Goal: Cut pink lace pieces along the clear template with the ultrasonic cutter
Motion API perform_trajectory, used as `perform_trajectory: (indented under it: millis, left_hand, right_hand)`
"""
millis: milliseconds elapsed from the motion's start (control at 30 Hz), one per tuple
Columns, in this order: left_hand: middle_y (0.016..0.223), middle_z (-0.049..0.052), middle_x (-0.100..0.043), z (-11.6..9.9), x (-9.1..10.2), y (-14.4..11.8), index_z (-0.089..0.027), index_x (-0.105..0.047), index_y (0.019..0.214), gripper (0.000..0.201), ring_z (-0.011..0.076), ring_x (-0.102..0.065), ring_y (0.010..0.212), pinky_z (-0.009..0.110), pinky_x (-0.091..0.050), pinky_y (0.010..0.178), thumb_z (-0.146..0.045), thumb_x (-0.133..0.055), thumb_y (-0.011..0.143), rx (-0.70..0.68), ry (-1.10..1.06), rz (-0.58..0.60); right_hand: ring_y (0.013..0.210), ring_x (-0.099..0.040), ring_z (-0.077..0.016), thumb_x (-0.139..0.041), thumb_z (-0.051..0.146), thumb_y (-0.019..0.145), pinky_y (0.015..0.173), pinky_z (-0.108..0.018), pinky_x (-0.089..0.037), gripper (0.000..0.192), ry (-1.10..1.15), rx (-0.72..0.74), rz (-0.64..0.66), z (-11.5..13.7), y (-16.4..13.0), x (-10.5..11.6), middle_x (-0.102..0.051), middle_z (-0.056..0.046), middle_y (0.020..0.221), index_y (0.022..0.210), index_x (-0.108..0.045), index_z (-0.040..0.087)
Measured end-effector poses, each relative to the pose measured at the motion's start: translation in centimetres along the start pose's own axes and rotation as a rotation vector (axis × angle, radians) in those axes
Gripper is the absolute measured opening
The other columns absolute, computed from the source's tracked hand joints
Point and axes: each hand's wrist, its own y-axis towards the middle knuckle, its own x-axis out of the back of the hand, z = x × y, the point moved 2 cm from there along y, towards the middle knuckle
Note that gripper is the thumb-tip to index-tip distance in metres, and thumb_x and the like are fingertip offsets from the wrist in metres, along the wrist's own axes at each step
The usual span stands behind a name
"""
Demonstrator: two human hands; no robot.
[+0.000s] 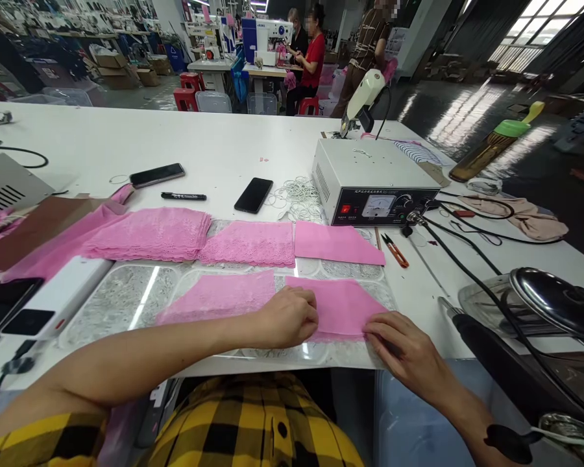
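Both hands press pink fabric [343,310] flat on the near tray [117,305]: left hand [289,318] curled, fingertips down; right hand [403,350] spread at its edge. Keeping edges aligned, unwrinkled seems key.

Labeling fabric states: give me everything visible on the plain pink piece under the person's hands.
The plain pink piece is a flat, smooth, thin-looking fabric, roughly a quadrilateral, lying on the glossy plate near the table's front edge. Its left edge meets or overlaps a pink lace piece. The left hand presses its left part; the right hand touches its lower right corner with its fingers.
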Motion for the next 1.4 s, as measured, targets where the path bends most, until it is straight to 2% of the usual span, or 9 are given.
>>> perform_trajectory:
  millis: [167, 367, 500, 667, 833, 967, 1100, 1267, 1400]
  left_hand:
    - [0.088, 0.003, -0.068, 0.1, -0.1, 0.1, -0.017, -0.073, 0.071, 0.016, 0.0148, -0.060, 0.079, 0.027, -0.043, 0.079, -0.010, -0.061, 0.079, 0.026, -0.038, -0.008]
    - [0.081, 0.004, -0.068, 0.3, 0.0, 0.3, -0.015, -0.070, 0.068, 0.015, 0.0144, -0.060, 0.075, 0.023, -0.044, 0.071, -0.007, -0.060, 0.077, 0.020, -0.111, -0.003]
    - [0.079, 0.003, -0.068, 0.5, 0.2, 0.3, -0.015, -0.069, 0.070, 0.017, 0.0146, -0.060, 0.076, 0.022, -0.044, 0.070, -0.005, -0.057, 0.077, 0.023, -0.160, -0.010]
    - [0.080, 0.004, -0.068, 0.7, 0.2, -0.1, -0.014, -0.067, 0.070, 0.015, 0.0152, -0.060, 0.076, 0.023, -0.044, 0.072, -0.004, -0.057, 0.076, 0.024, -0.249, -0.017]
    - [0.078, 0.004, -0.067, 0.6, 0.2, -0.4, -0.014, -0.067, 0.069, 0.014, 0.0166, -0.059, 0.077, 0.026, -0.044, 0.075, -0.006, -0.057, 0.076, 0.058, -0.400, -0.037]
    - [0.086, 0.006, -0.070, 1.4, 0.7, -1.1, -0.015, -0.070, 0.078, 0.016, 0.0187, -0.062, 0.084, 0.028, -0.047, 0.080, -0.021, -0.057, 0.085, 0.182, -0.645, -0.067]
    - [0.094, 0.010, -0.070, 3.5, 2.1, -3.2, -0.012, -0.067, 0.089, 0.049, 0.0197, -0.066, 0.089, 0.031, -0.052, 0.082, -0.056, -0.045, 0.093, 0.364, -0.983, -0.151]
    - [0.083, 0.011, -0.067, 6.6, 4.3, -7.9, -0.012, -0.061, 0.084, 0.075, 0.0187, -0.066, 0.073, 0.037, -0.057, 0.072, -0.085, -0.040, 0.078, 0.562, -1.294, -0.273]
    - [0.072, 0.005, -0.064, 8.2, 4.7, -11.2, -0.013, -0.059, 0.076, 0.058, 0.0163, -0.063, 0.067, 0.033, -0.057, 0.066, -0.071, -0.065, 0.070, 0.673, -1.366, -0.368]
  right_hand:
    - [0.087, -0.063, -0.0150, -0.055, 0.014, 0.090, 0.076, -0.028, -0.055, 0.014, -0.022, 0.012, 0.000, 0.0, 0.0, 0.1, -0.067, -0.002, 0.091, 0.098, -0.062, 0.023]
    - [0.089, -0.064, -0.0187, -0.064, 0.024, 0.086, 0.078, -0.033, -0.053, 0.017, -0.137, 0.037, -0.053, 2.0, 1.2, -0.5, -0.068, -0.005, 0.095, 0.103, -0.063, 0.021]
    - [0.084, -0.062, -0.0167, -0.058, 0.015, 0.089, 0.077, -0.031, -0.050, 0.010, -0.194, 0.044, -0.090, 2.2, 1.5, -1.4, -0.067, -0.004, 0.090, 0.095, -0.064, 0.020]
    - [0.075, -0.059, -0.0142, -0.052, 0.010, 0.091, 0.069, -0.027, -0.048, 0.017, -0.344, 0.032, -0.148, 1.1, 1.1, -1.7, -0.063, -0.003, 0.080, 0.088, -0.066, 0.019]
    - [0.064, -0.057, -0.0134, -0.054, 0.011, 0.091, 0.062, -0.027, -0.046, 0.016, -0.421, 0.014, -0.195, 1.5, 2.4, -1.5, -0.060, 0.000, 0.070, 0.095, -0.067, 0.020]
    - [0.076, -0.065, -0.0140, -0.058, 0.012, 0.090, 0.071, -0.026, -0.052, 0.016, -0.263, 0.075, -0.290, 3.0, 5.9, -2.0, -0.069, -0.002, 0.084, 0.102, -0.065, 0.019]
    - [0.084, -0.068, -0.0149, -0.059, 0.009, 0.088, 0.079, -0.028, -0.056, 0.019, -0.062, 0.223, -0.301, 6.0, 10.5, -3.6, -0.072, -0.003, 0.091, 0.101, -0.065, 0.021]
    - [0.083, -0.068, -0.0145, -0.054, 0.008, 0.090, 0.076, -0.028, -0.058, 0.017, 0.158, 0.468, -0.134, 11.3, 15.2, -6.9, -0.072, -0.004, 0.088, 0.092, -0.065, 0.020]
    - [0.089, -0.069, -0.0144, -0.050, 0.007, 0.092, 0.081, -0.029, -0.059, 0.020, 0.333, 0.601, 0.044, 13.9, 17.0, -9.1, -0.073, -0.005, 0.091, 0.094, -0.066, 0.019]
